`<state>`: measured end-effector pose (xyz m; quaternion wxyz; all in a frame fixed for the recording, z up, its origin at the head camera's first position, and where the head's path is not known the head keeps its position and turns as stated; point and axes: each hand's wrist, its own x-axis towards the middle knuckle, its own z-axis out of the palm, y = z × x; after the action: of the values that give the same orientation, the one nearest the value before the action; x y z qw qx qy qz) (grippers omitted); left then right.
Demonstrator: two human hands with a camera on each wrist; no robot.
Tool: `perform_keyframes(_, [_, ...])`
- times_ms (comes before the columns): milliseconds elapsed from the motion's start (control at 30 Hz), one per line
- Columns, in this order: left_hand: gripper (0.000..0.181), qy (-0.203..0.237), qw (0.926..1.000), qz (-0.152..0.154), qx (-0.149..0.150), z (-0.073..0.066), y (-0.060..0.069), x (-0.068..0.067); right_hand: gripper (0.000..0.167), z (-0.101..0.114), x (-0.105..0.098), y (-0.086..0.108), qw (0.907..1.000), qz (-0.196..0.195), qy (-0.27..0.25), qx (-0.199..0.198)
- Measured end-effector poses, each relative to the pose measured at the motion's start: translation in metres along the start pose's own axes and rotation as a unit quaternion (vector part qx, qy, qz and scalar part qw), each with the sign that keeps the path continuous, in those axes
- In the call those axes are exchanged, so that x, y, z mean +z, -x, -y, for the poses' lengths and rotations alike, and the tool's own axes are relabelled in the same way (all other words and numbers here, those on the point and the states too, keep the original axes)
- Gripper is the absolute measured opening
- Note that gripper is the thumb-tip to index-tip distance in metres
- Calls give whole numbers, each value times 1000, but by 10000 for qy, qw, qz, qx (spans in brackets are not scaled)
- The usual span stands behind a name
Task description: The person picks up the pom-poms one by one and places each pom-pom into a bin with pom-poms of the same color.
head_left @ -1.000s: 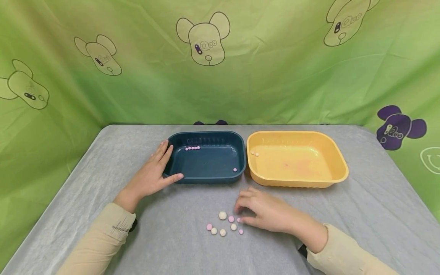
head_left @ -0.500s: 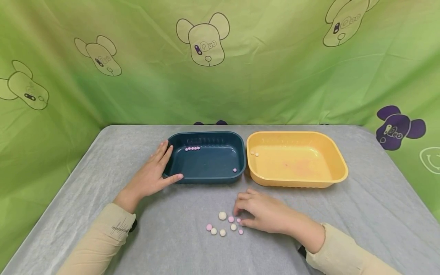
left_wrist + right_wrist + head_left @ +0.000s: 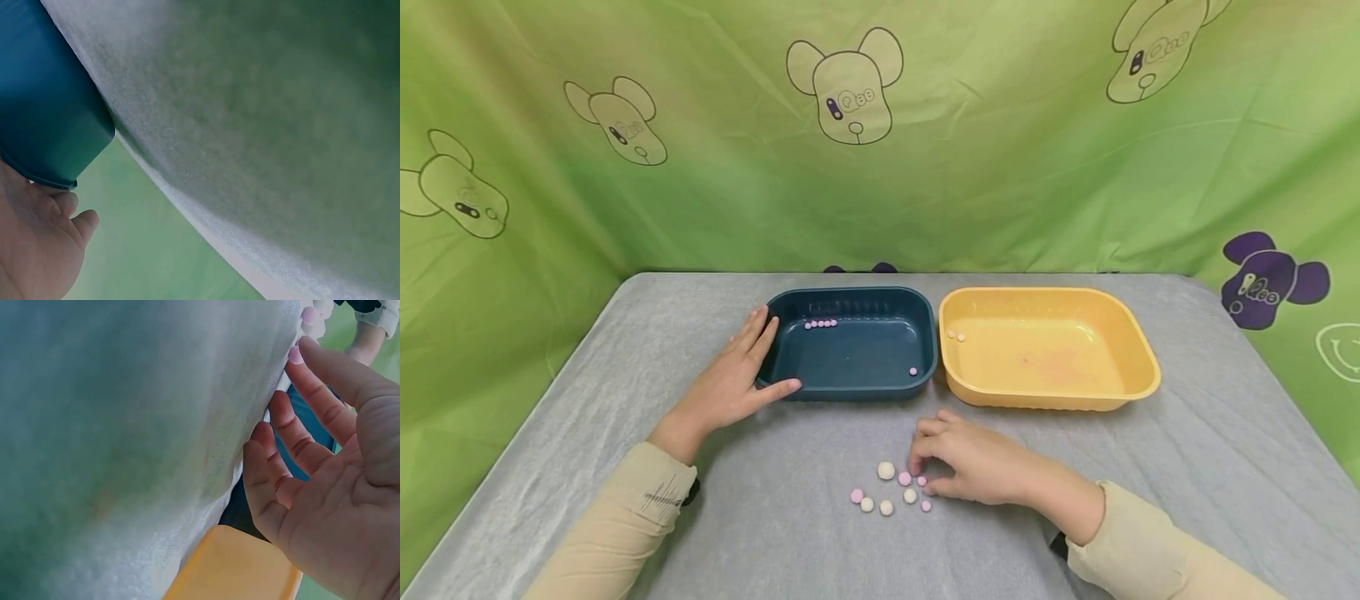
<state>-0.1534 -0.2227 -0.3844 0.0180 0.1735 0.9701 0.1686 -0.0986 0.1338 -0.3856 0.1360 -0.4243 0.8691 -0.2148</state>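
Observation:
My left hand [image 3: 722, 387] rests against the left end of the dark blue tray [image 3: 846, 393], fingers spread along its side and thumb at the front rim. In the left wrist view, that hand [image 3: 40, 240] touches the tray's edge [image 3: 62, 137]. My right hand [image 3: 973, 462] is low over the cloth, with thumb and index fingertips at either side of a small pink ball [image 3: 921, 481]. The right wrist view shows this ball [image 3: 295, 355] between the fingertips of the hand [image 3: 340, 469]. Beside it lie another pink ball [image 3: 905, 478] and a cream ball [image 3: 910, 496].
The yellow tray [image 3: 1052, 400] stands right of the blue one, holding two small pale balls [image 3: 961, 337]. Several pink balls [image 3: 821, 323] line the blue tray's back left, and one [image 3: 913, 372] lies front right. More cream balls [image 3: 886, 471] and pink balls [image 3: 857, 496] lie on the cloth.
My right hand has shifted slightly left, and its index fingertip and thumb are closer around the small pink ball. The left hand and both trays have stayed in place.

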Motion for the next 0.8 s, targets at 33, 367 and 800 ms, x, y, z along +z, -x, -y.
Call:
perform_keyframes(33, [103, -7, 10000, -7, 9, 0, 0, 0, 14, 0, 0, 0, 10000, 11, -9, 7])
perform_keyframes(367, [103, 29, 10000, -8, -7, 0, 0, 0, 16, 0, 1, -2, 10000, 34, 53, 0])
perform_keyframes(800, [103, 62, 10000, -3, -8, -1, 0, 0, 19, 2, 1, -3, 9999, 107, 29, 99])
